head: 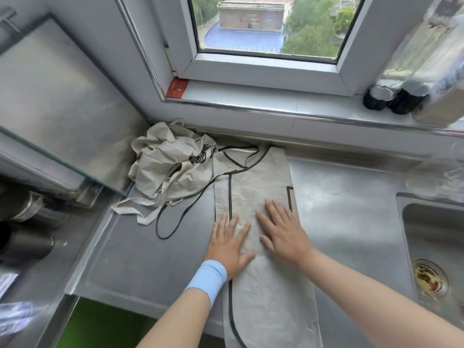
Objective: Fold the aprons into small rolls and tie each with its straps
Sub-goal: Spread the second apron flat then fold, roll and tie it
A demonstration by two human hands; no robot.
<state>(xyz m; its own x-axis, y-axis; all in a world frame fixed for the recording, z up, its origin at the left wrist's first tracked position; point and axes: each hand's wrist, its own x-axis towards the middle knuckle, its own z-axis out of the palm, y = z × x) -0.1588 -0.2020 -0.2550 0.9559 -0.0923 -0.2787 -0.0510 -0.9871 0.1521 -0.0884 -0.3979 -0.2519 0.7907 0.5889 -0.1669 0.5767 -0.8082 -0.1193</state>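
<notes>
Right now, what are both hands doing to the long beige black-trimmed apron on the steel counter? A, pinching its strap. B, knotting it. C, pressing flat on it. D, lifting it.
C: the left hand and right hand lie open, palm down, on the long beige black-trimmed apron, spread flat on the steel counter.
</notes>
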